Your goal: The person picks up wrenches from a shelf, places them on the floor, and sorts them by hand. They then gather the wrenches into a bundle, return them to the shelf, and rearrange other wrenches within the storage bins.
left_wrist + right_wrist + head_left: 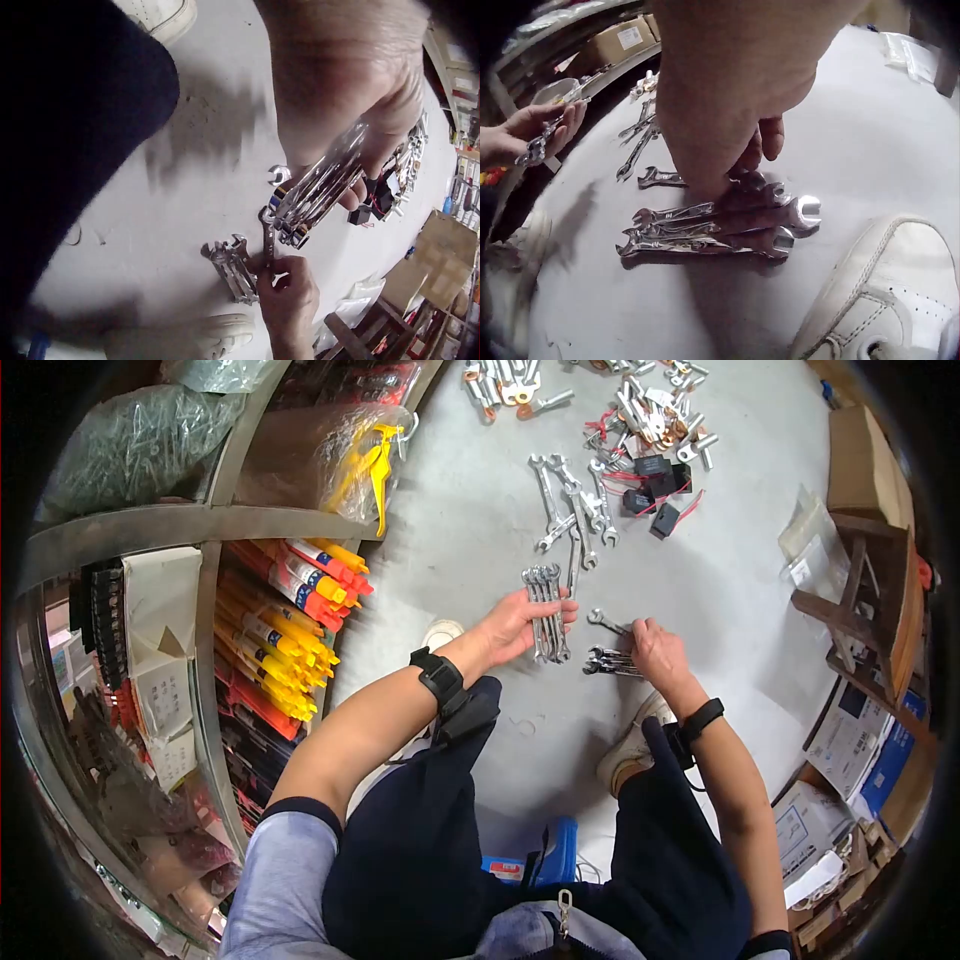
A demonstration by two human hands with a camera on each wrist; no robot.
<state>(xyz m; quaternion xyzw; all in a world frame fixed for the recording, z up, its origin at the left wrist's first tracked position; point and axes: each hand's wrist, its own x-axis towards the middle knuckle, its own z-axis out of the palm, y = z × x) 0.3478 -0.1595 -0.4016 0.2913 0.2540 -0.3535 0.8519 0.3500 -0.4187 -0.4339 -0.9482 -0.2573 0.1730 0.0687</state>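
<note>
My left hand point(512, 624) holds a bundle of several silver open-ended wrenches point(545, 622) side by side above the floor, with the thumb across them. In the left wrist view, this bundle point(321, 187) slants down out of the fingers. My right hand point(658, 654), lower and to the right, pinches a single wrench point(607, 622) by one end; its open jaw points toward the left hand. Just below that wrench lies a small pile of wrenches point(712, 232) on the floor, close to my shoe. The fingers partly hide the pinched wrench point(658, 178) in the right wrist view.
Loose wrenches point(570, 510) are scattered farther up the floor. Beyond them lie black boxes with red wires point(655, 485) and metal cable lugs point(655, 415). A shelf with yellow and orange packs point(275, 635) stands left. A wooden stool point(870, 595) and cartons point(840, 745) are right.
</note>
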